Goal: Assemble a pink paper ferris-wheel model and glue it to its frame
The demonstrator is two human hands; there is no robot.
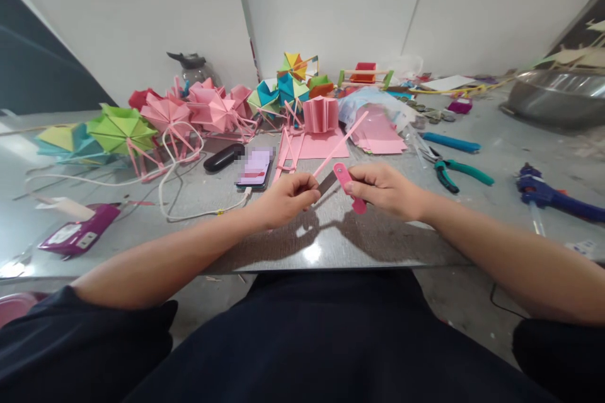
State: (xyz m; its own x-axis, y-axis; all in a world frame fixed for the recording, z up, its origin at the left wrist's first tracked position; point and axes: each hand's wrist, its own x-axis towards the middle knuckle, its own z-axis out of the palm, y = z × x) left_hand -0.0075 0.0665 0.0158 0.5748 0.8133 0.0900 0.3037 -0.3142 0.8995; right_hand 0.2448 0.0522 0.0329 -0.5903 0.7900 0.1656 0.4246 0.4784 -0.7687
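My left hand [292, 200] is closed, thumb against the curled fingers, on the lower end of a thin pink stick [341, 143]. The stick slants up and to the right from the fingers. My right hand [390, 190] is closed around a pink-handled folding knife [343, 175]. Its grey blade points left, close to the left fingertips and the stick's lower end; whether it touches the stick is hard to tell. Just beyond the hands, a pleated pink paper piece [321, 114] stands on a pink paper sheet [331, 146], beside a pink stick frame [289, 150].
A phone [255, 169] with a white cable [172, 186] and a black case [224, 157] lie left. Pliers [466, 171] and a blue glue gun [558, 195] lie right, a metal bowl [558, 97] behind. Folded paper models [123, 132] line the back left. The table's front edge is near me.
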